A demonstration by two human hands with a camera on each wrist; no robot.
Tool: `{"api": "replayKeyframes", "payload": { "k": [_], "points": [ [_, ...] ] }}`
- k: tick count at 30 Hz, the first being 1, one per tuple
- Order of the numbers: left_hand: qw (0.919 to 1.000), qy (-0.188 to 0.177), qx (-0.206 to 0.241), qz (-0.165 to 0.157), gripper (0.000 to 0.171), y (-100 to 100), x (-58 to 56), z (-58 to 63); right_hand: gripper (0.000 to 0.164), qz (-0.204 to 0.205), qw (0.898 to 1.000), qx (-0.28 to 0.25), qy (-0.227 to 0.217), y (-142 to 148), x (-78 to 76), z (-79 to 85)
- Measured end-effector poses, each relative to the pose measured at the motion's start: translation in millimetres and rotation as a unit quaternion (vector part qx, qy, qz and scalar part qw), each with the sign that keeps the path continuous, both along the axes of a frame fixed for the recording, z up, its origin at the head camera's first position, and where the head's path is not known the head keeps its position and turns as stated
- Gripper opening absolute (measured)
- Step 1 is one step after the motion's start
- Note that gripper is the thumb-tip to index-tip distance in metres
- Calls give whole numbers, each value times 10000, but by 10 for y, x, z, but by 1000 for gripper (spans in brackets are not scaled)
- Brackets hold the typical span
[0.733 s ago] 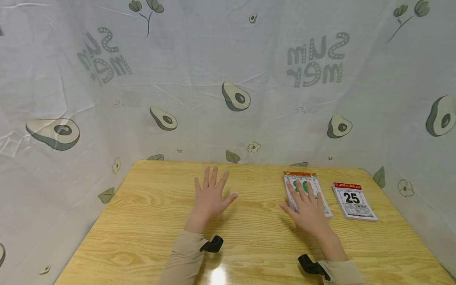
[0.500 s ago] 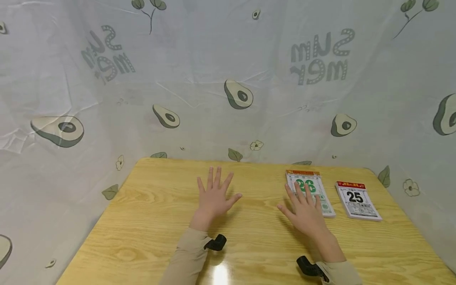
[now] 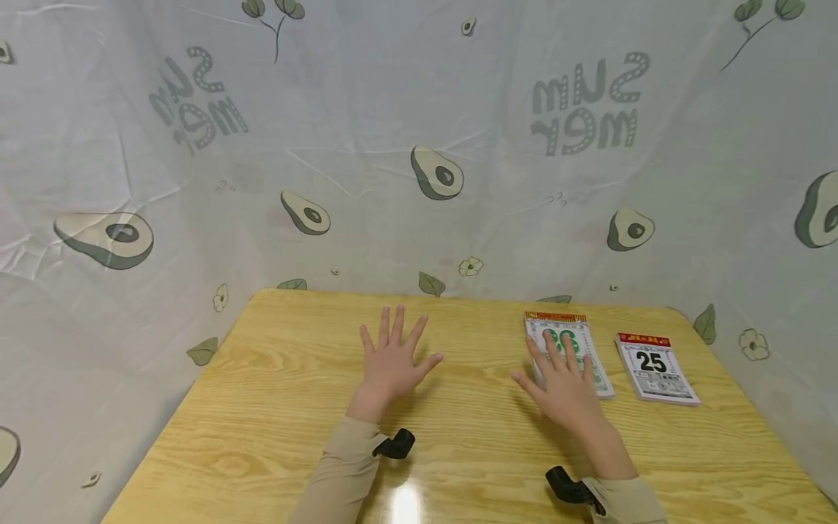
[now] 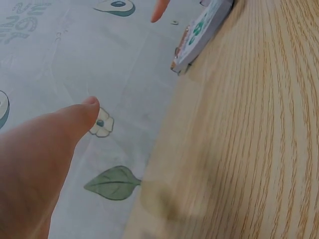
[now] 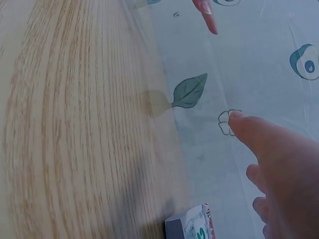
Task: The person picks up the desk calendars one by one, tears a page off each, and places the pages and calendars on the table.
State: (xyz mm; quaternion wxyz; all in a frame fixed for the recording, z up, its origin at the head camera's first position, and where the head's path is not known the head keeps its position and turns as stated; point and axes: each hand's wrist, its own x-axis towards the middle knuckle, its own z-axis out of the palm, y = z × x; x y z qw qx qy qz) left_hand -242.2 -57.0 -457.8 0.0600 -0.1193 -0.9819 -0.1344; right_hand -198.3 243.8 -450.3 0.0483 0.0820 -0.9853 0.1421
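With your left grip [image 3: 393,367] and right grip [image 3: 564,389] spread wide and empty, you appear poised before grasping, the next move probably calling for lowering the right onto the green-numbered calendar [image 3: 581,338], near the desk's [image 3: 262,364] far edge, toward its right corner.

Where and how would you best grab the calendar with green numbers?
Probably grip the calendar by its long side edges, the right hand coming from above: it lies flat, a thick block that looks narrow enough to span.
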Motion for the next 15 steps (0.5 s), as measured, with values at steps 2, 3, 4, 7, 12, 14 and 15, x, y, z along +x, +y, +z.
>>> {"api": "replayKeyframes", "payload": {
  "k": [2, 3, 4, 7, 12, 14, 15],
  "points": [
    [9999, 7, 109, -54, 78, 9, -9, 22, 80, -10, 10000, 5, -11, 14, -9, 16],
    [9998, 1, 155, -79, 78, 13, -11, 27, 80, -17, 10000, -1, -32, 21, -12, 21],
    [9998, -6, 188, -101, 78, 18, -13, 30, 80, -22, 10000, -20, -42, 31, -17, 23],
    [9995, -16, 278, -178, 77, 40, -4, 43, 80, -22, 10000, -64, 0, 66, -27, 28],
    [9963, -196, 717, -440, 74, 121, 22, 55, 80, -19, 9998, -175, 105, 174, -47, 30],
    [9935, -290, 941, -571, 73, 170, 35, 68, 79, -27, 9996, -244, 166, 232, -61, 26],
    [9919, -312, 1057, -633, 72, 198, 44, 83, 79, -24, 9993, -308, 204, 262, -68, 27]
  ]
}}
